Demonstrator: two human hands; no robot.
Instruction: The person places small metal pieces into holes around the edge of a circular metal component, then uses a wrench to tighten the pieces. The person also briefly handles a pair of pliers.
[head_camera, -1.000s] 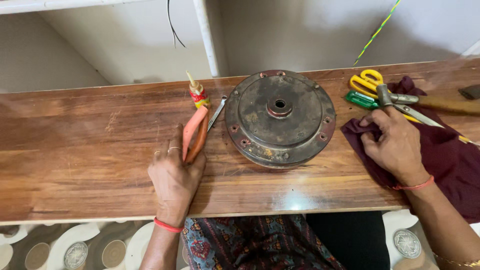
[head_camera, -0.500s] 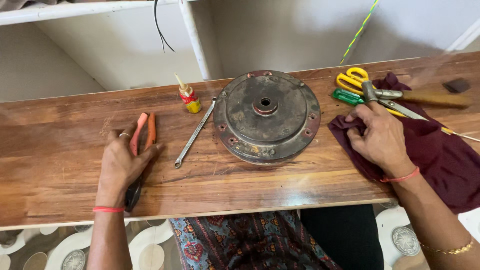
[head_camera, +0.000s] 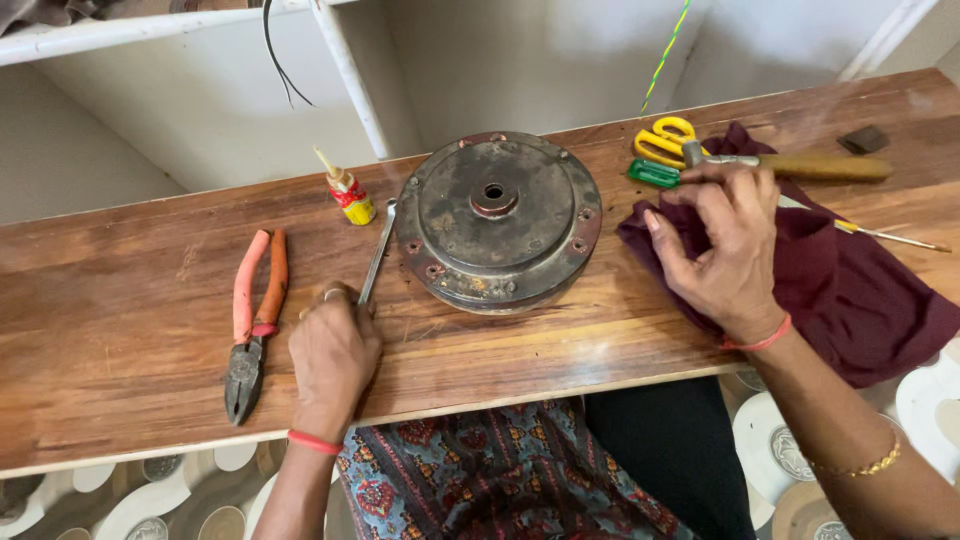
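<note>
- Where the wooden bench (head_camera: 120, 330) runs wide, a round rusty metal drum (head_camera: 497, 222) sits in the middle
- Dark red cloth (head_camera: 850, 290) lies to the right, and the right hand (head_camera: 722, 245) rests on it, fingers bent and pinching the cloth
- Left hand (head_camera: 333, 352) is closed on the near end of a thin metal spanner (head_camera: 377, 255), just beside the drum
- Orange pliers (head_camera: 252, 315) lie alone, left of that hand
- Yellow scissors (head_camera: 662, 140) and a small yellow bottle (head_camera: 348, 192) sit at the back

Wooden bench (head_camera: 120, 330) carries pliers (head_camera: 252, 318), spanner (head_camera: 377, 255), motor housing (head_camera: 498, 220), cloth (head_camera: 850, 290).
</note>
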